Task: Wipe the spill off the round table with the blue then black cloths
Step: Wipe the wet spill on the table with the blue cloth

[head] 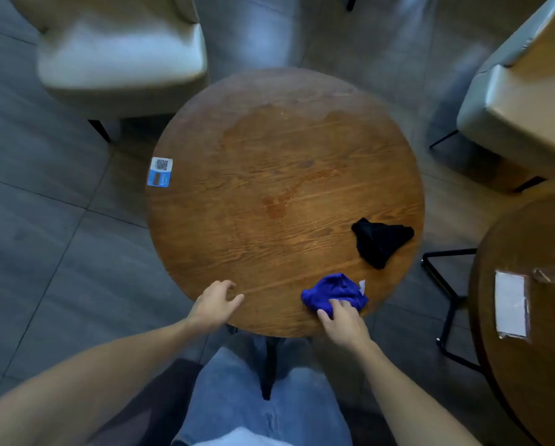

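The round wooden table (205,239) carries a wet spill (279,201) that runs from its far half down to a small puddle near the middle. A crumpled blue cloth (332,291) lies near the table's front right edge. My right hand (343,320) rests on the near side of it, fingers laid on the fabric. A crumpled black cloth (380,241) lies further right, untouched. My left hand (215,302) sits at the front edge of the table, fingers spread, holding nothing.
A QR-code sticker (160,172) sits at the table's left edge. Pale upholstered chairs stand at the far left (118,56) and the right (524,101). A second wooden table (527,381) with a white card (511,304) is close on the right.
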